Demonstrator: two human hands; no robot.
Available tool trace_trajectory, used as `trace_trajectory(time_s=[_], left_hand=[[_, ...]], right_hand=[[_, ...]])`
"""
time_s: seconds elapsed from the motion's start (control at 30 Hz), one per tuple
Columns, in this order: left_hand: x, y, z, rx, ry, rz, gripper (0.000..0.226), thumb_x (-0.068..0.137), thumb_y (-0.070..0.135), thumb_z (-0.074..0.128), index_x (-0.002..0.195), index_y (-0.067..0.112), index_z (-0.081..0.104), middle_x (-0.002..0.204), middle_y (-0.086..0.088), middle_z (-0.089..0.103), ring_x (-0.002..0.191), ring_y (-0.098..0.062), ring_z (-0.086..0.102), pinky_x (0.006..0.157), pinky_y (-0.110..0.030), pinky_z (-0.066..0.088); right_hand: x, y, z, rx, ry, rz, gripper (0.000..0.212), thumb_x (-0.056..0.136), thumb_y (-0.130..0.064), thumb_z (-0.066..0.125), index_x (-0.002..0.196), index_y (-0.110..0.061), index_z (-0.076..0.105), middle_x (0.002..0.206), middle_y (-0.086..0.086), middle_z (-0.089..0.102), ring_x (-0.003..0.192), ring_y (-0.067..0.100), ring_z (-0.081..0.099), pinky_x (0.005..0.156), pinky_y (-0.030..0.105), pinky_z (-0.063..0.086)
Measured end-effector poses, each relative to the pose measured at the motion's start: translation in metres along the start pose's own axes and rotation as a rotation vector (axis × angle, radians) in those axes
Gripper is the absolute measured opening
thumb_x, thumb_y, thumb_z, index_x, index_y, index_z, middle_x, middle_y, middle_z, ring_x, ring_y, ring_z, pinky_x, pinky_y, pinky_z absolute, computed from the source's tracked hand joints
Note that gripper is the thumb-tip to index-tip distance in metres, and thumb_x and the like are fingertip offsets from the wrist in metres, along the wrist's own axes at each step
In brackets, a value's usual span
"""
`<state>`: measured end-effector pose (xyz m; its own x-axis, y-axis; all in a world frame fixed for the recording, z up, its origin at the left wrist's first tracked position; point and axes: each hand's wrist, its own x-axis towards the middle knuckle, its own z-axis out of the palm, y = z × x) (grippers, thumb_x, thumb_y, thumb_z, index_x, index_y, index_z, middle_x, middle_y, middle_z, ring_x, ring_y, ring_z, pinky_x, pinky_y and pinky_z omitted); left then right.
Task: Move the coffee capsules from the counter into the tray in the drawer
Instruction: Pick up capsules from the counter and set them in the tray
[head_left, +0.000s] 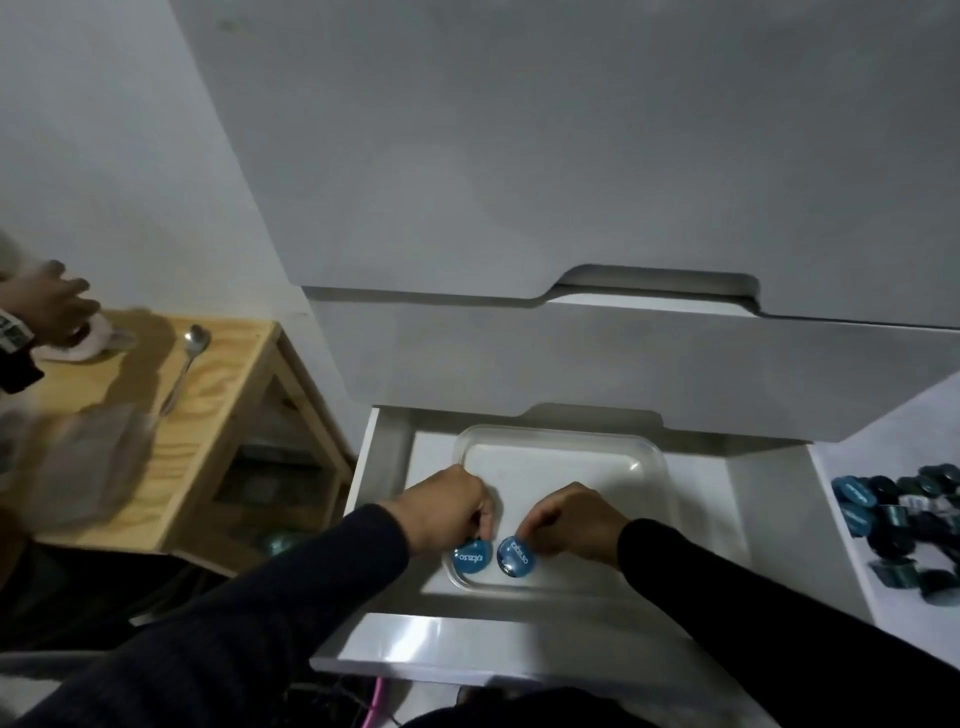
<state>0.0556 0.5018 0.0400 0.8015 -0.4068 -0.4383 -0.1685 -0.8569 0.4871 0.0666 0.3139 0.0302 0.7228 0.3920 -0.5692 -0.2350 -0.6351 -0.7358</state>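
Two blue round capsules lay side by side at the near end of one clear plastic tray (561, 441) in the open white drawer (384, 467). The left hand (447, 509) pinched the left capsule (470, 557) with curled fingers; the right hand (574, 517) pinched the right capsule (514, 556) likewise, both hands knuckles-up and close together. Well to the right of the right hand, a heap of dark teal capsules (904, 525), too jumbled to count, sat on the white counter (852, 462). Far left of the hands, one metal spoon (188, 364) lay on a wooden shelf unit (228, 374)

A pale wall (130, 156) backs a wooden side table (218, 395) beside white cabinets (519, 156).
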Motion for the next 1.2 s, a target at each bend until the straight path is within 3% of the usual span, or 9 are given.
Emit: trace_trajectory(time_s=[0.33,0.53,0.57,0.73,0.8,0.9,0.97,1.07,1.2], left_hand=[[-0.004,0.011,-0.001,0.122,-0.034,0.022,0.021,0.077,-0.006,0.059,0.088,0.007,0.071,0.096,-0.008,0.071,0.088,-0.021,0.065,0.078,-0.023,0.048],[-0.014,0.016,-0.001,0.206,0.025,-0.028,0.018,0.084,0.016,0.059,0.100,0.012,0.065,0.105,-0.009,0.066,0.095,-0.026,0.062,0.080,-0.029,0.047],[-0.016,0.017,-0.002,0.215,0.049,-0.049,0.021,0.086,0.020,0.057,0.104,0.013,0.063,0.108,-0.010,0.065,0.097,-0.027,0.061,0.081,-0.031,0.047],[-0.029,0.029,-0.001,0.269,0.306,-0.193,0.030,0.094,0.024,0.043,0.121,0.013,0.051,0.119,-0.008,0.059,0.108,-0.025,0.055,0.088,-0.035,0.048],[-0.034,0.035,0.004,0.264,0.471,-0.248,0.032,0.095,0.024,0.041,0.123,0.012,0.049,0.122,-0.005,0.056,0.112,-0.022,0.052,0.091,-0.031,0.044],[-0.043,0.045,0.009,0.248,0.652,-0.264,0.031,0.080,0.019,0.065,0.108,0.008,0.062,0.102,-0.007,0.066,0.094,-0.022,0.062,0.082,-0.030,0.052],[-0.046,0.050,0.011,0.232,0.727,-0.248,0.034,0.070,0.021,0.076,0.100,0.007,0.067,0.092,-0.009,0.069,0.087,-0.024,0.066,0.077,-0.032,0.057],[-0.055,0.062,0.014,0.150,0.754,-0.230,0.042,0.084,0.026,0.061,0.122,0.009,0.056,0.119,-0.009,0.061,0.113,-0.022,0.056,0.098,-0.035,0.049],[-0.057,0.076,0.023,0.027,0.722,-0.240,0.052,0.097,0.036,0.036,0.145,0.024,0.020,0.152,0.004,0.027,0.140,-0.011,0.022,0.118,-0.027,0.018]], right_hand=[[-0.001,-0.001,0.001,-0.120,-0.083,0.034,0.028,0.070,0.003,0.070,0.060,-0.024,0.069,0.064,-0.001,0.065,0.063,0.012,0.060,0.067,0.019,0.054],[-0.006,-0.008,0.003,-0.269,-0.038,-0.031,0.013,0.075,-0.011,0.067,0.073,-0.022,0.059,0.073,-0.005,0.062,0.068,0.010,0.058,0.069,0.021,0.046],[-0.007,-0.010,0.004,-0.314,-0.014,-0.049,0.008,0.077,-0.016,0.065,0.083,-0.019,0.061,0.082,-0.002,0.063,0.077,0.014,0.059,0.072,0.021,0.044],[-0.013,-0.013,0.013,-0.585,0.222,-0.185,0.037,0.089,-0.029,0.050,0.121,-0.012,0.051,0.122,0.007,0.057,0.112,0.022,0.051,0.093,0.026,0.038],[-0.021,-0.015,0.019,-0.693,0.416,-0.262,0.037,0.087,-0.030,0.045,0.117,-0.010,0.055,0.116,0.008,0.058,0.109,0.024,0.054,0.090,0.029,0.044],[-0.029,-0.017,0.029,-0.754,0.680,-0.409,0.029,0.074,-0.030,0.047,0.083,-0.010,0.066,0.080,0.005,0.065,0.075,0.023,0.065,0.062,0.026,0.054],[-0.038,-0.024,0.034,-0.766,0.794,-0.469,0.026,0.072,-0.027,0.049,0.078,-0.009,0.066,0.075,0.007,0.066,0.070,0.024,0.065,0.062,0.027,0.056],[-0.056,-0.034,0.039,-0.805,0.918,-0.543,0.026,0.071,-0.020,0.051,0.078,-0.003,0.070,0.076,0.013,0.070,0.073,0.028,0.068,0.068,0.030,0.058],[-0.068,-0.026,0.039,-0.720,0.845,-0.389,0.039,0.075,-0.033,0.049,0.096,-0.006,0.070,0.094,0.009,0.074,0.089,0.022,0.070,0.076,0.031,0.056]])
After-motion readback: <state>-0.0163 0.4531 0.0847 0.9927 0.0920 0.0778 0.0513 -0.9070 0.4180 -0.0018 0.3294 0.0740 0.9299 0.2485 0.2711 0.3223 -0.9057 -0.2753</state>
